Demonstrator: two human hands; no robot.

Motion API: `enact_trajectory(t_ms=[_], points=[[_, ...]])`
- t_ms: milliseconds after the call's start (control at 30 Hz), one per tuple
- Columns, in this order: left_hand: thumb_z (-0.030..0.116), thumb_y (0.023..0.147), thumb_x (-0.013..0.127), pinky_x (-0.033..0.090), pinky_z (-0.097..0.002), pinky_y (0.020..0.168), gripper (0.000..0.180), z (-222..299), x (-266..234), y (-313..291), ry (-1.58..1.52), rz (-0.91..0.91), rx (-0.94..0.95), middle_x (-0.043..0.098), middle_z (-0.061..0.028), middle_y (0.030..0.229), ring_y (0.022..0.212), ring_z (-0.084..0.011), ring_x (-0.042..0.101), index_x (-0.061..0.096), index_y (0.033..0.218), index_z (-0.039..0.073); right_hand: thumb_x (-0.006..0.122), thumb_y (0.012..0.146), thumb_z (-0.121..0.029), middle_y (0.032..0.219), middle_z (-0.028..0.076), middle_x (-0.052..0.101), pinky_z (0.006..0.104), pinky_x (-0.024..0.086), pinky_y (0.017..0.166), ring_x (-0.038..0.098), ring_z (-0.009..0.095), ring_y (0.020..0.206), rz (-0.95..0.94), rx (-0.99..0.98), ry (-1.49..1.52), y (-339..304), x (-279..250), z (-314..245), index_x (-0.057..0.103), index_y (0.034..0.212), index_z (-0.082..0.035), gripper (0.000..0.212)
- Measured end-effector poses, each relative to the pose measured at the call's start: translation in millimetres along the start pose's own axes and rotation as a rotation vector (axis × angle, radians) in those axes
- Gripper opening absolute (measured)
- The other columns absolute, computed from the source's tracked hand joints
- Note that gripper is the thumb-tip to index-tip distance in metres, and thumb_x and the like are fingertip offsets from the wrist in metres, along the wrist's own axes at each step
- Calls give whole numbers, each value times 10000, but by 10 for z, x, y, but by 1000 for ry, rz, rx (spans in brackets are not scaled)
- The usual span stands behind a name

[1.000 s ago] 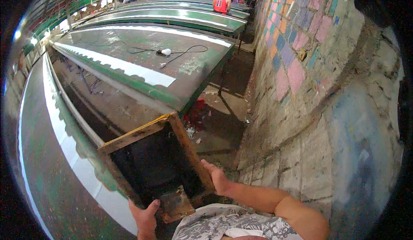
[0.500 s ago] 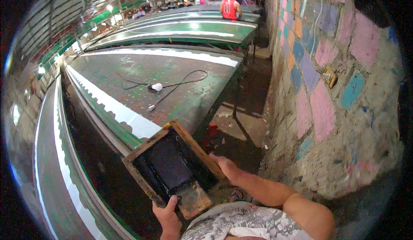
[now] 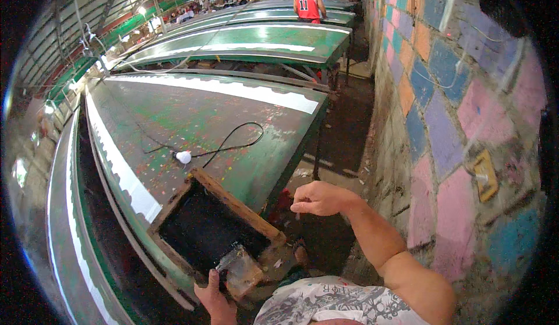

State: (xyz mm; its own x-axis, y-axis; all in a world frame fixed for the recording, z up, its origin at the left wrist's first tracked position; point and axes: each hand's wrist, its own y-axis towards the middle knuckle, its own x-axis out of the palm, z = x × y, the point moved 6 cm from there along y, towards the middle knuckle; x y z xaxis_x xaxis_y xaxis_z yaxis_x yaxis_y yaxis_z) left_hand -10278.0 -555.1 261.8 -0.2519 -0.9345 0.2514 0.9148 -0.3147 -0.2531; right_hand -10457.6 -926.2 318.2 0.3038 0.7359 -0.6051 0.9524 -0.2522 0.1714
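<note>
A wooden-framed printing screen [image 3: 212, 226], dark with black ink inside, is tilted over the near corner of the long table. My left hand [image 3: 215, 299] grips its near end, thumb up beside a worn, pale wooden block [image 3: 241, 275] that lies in the frame. The fingers underneath are hidden. Apart from the frame, to its right, my right hand [image 3: 317, 198] is raised above the aisle with its fingers curled together. Whether a small thing is pinched in it, I cannot make out.
On the paint-spotted green table [image 3: 233, 144] lie a white light bulb [image 3: 183, 157] and its black cord. More long tables [image 3: 233, 39] stand beyond and on the left. A person in a red jersey [image 3: 308, 4] is at the far end. A wall of painted stones [image 3: 442, 127] runs along the right.
My right hand has let go of the frame's right side and risen away to the right. The screen, in my left hand, has shifted left. The view has moved closer to the table.
</note>
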Motion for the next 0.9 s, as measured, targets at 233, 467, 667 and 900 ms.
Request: enact_trajectory(t_ms=[233,467,667,900], points=[[260,1045,772,598,-490,892,466,-231,1419,1113,74,-129,-3,685,-108,1228,1067,-266,692,553,1389,36,683,1062,-407,1179,187,770,526,578,972,724,423,1137,-487,287,-406,618,-208,869,783,1164,-53,382],[321,1044,797,371,-441,539,310,-91,2748,1537,300,-28,21,591,-35,747,587,-171,472,680,1015,35,690,1022,-369,1042,205,783,563,608,852,751,440,1011,-433,339,-439,1025,-867,1876,806,1011,-38,351],[305,989,853,499,-421,635,415,-96,3754,1718,378,-58,121,672,-55,840,706,-195,590,709,1177,-37,614,977,-188,1043,233,770,565,576,862,740,455,1012,-689,33,-264,1047,-496,2884,731,1087,-49,212],[365,954,890,538,-456,973,695,-471,4686,1485,378,144,-38,767,-208,1264,1092,-325,669,662,1403,-115,630,950,-143,1115,221,784,584,599,905,756,446,1089,-996,-1,-383,686,-848,4147,745,1169,-68,259]])
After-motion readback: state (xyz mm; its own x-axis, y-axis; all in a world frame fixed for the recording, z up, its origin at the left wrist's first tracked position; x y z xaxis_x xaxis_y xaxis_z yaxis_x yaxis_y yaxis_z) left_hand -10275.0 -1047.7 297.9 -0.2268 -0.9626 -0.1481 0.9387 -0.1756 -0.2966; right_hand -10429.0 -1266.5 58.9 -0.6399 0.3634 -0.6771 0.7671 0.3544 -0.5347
